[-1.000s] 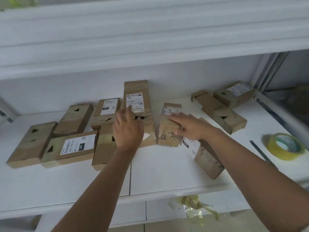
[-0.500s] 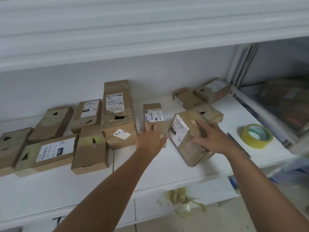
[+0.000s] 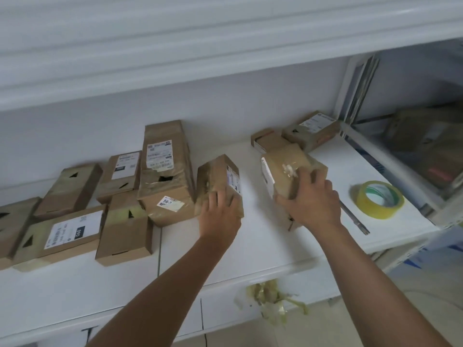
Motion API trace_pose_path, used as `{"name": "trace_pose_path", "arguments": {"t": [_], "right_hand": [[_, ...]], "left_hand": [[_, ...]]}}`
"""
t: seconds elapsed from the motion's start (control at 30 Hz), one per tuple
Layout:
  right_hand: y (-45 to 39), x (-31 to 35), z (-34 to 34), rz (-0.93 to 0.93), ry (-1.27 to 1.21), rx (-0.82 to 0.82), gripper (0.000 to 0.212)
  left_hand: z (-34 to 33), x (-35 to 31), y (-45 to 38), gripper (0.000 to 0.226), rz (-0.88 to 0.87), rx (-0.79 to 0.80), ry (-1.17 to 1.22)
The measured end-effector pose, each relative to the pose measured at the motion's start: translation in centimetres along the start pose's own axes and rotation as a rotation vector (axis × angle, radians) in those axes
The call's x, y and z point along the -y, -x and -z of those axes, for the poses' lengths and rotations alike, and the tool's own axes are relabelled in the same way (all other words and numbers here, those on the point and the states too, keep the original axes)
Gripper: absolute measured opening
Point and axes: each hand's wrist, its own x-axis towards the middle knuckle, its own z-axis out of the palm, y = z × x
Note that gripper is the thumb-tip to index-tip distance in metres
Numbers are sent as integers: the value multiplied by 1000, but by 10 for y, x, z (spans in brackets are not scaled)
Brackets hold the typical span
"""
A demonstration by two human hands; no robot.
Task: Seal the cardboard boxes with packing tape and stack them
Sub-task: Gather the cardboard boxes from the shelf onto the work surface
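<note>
My left hand [image 3: 220, 216] grips the near end of a small brown box [image 3: 220, 176] that is tipped onto its side, its white label facing right. To the right, my right hand [image 3: 310, 201] grips a larger taped cardboard box [image 3: 288, 164], tilted with its label side turned left. A yellow roll of packing tape [image 3: 379, 199] lies flat on the white shelf [image 3: 275, 246] just right of that hand. Several taped boxes lie flat at the left, among them a tall torn box [image 3: 165, 169] right beside the small box.
A thin metal blade [image 3: 354, 219] lies between the right hand and the tape roll. Two more boxes [image 3: 310, 130] sit at the shelf's back right. A wad of used tape [image 3: 270, 299] hangs off the shelf's front edge. Another shelf runs overhead.
The left hand moved onto the small box and tipped it onto its side. The right hand turned the larger box over and shifted it to the right, away from the small box.
</note>
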Motion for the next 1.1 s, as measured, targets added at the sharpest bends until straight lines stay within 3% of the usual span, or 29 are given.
{"name": "trace_pose_path", "arguments": {"t": [0.07, 0.2, 0.3, 0.43, 0.6, 0.7, 0.77, 0.87, 0.93, 1.0, 1.1], "right_hand": [[1, 9, -10, 45, 153, -38, 85], [0, 17, -20, 57, 250, -26, 87], [-2, 21, -21, 68, 271, -6, 92], [-5, 26, -23, 69, 342, -1, 95], [3, 45, -25, 154, 461, 43, 86], [9, 54, -29, 326, 347, 139, 79], [12, 51, -32, 435, 222, 157, 64], [15, 31, -37, 366, 29, 19, 52], [16, 10, -41, 162, -57, -14, 60], [19, -6, -45, -4, -166, 143, 83], [24, -15, -49, -42, -490, 192, 113]], "left_hand": [[-9, -7, 6, 50, -64, 16, -29], [-22, -19, 14, 92, -111, 88, 7], [-22, -17, 13, 93, -52, 14, 138], [-25, -4, 18, 84, 199, 34, 322], [-26, 1, 20, 98, 450, 113, 667], [-15, -1, 16, 93, 539, 42, 758], [-10, -1, 14, 87, 618, 16, 861], [-8, -1, 14, 85, 710, 5, 1020], [-5, -4, 16, 93, 766, 22, 1106], [-5, -6, 16, 97, 803, 45, 1137], [-5, -7, 12, 95, 805, 67, 1122]]}}
